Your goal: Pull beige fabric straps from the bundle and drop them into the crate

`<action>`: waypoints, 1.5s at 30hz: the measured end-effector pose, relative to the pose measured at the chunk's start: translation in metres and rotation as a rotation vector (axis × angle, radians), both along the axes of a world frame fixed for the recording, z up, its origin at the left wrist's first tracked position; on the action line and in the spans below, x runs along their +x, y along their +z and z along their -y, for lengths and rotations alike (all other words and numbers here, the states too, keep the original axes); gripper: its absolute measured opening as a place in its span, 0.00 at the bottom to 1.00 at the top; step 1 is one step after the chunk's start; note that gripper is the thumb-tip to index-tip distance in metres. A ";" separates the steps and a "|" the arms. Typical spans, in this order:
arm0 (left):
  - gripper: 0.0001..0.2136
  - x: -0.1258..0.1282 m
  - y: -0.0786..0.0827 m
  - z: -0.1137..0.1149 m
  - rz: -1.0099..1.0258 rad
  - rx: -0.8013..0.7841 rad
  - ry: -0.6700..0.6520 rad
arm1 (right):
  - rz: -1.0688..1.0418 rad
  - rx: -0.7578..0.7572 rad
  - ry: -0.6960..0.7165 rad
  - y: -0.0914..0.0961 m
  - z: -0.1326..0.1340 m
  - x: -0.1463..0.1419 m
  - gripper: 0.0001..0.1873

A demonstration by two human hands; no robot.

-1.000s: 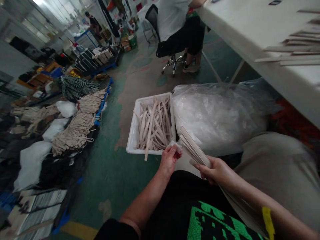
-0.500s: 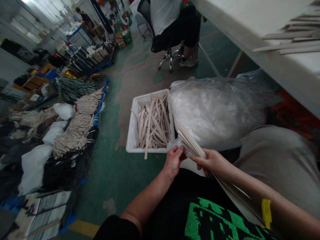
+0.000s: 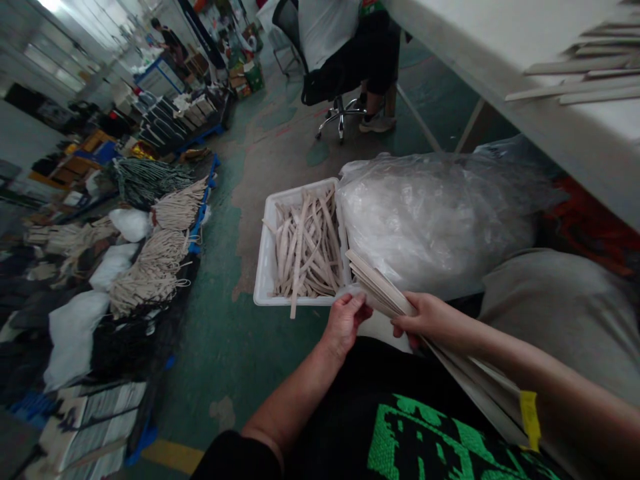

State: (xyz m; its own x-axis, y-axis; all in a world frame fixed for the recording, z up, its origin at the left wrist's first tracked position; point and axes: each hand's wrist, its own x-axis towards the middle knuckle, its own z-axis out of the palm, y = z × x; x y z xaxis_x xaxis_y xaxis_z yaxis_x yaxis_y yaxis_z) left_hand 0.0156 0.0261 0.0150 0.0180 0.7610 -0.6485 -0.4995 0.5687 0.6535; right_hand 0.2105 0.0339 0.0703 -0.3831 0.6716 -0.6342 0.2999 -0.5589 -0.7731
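My right hand (image 3: 431,319) is closed round a bundle of long flat beige strips (image 3: 373,283) that slants up to the left over my lap. Its lower end runs past my forearm, where a yellow tag (image 3: 529,410) shows. My left hand (image 3: 346,321) pinches the thin pale wrap at the near end of the bundle, fingers pressed together. Just beyond both hands a white plastic tray (image 3: 263,267) on the floor holds several loose beige strips (image 3: 305,247).
A big clear plastic bag (image 3: 435,220) lies right of the tray. A white table (image 3: 505,60) with more strips (image 3: 575,83) stands upper right. A seated person (image 3: 345,47) on an office chair is ahead. Bundled cords and bags (image 3: 145,267) line the floor at left.
The view has dropped a little and shifted. My left hand has closed in on the bundle's end, and my right hand has slid slightly right along the strips.
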 end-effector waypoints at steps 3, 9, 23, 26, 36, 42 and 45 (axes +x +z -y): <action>0.24 -0.018 -0.002 -0.009 0.004 -0.080 0.111 | 0.055 -0.011 0.028 0.013 0.009 0.023 0.13; 0.27 -0.003 0.001 0.007 0.146 -0.150 0.013 | 0.048 -0.030 0.038 0.024 0.000 0.010 0.19; 0.27 0.000 0.011 0.010 0.169 -0.114 0.046 | 0.075 0.003 0.141 0.011 -0.004 0.013 0.24; 0.27 0.011 0.015 0.014 0.195 -0.075 0.012 | 0.073 0.051 0.097 0.020 -0.013 -0.008 0.25; 0.25 -0.005 0.044 0.004 0.065 0.112 0.223 | 0.021 0.177 0.132 0.021 -0.001 -0.001 0.24; 0.21 -0.023 0.070 -0.006 -0.133 0.387 0.336 | -0.010 0.229 0.099 0.047 -0.011 -0.014 0.29; 0.17 -0.048 0.087 -0.011 -0.344 0.580 0.303 | -0.075 0.243 0.114 0.054 -0.007 -0.006 0.29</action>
State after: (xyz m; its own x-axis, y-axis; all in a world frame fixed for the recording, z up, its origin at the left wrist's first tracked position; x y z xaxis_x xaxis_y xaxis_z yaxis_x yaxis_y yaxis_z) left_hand -0.0324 0.0369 0.1018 -0.3792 0.9226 -0.0715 -0.2928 -0.0463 0.9551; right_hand 0.2048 0.0409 0.1246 -0.5043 0.7508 -0.4266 0.2873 -0.3200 -0.9028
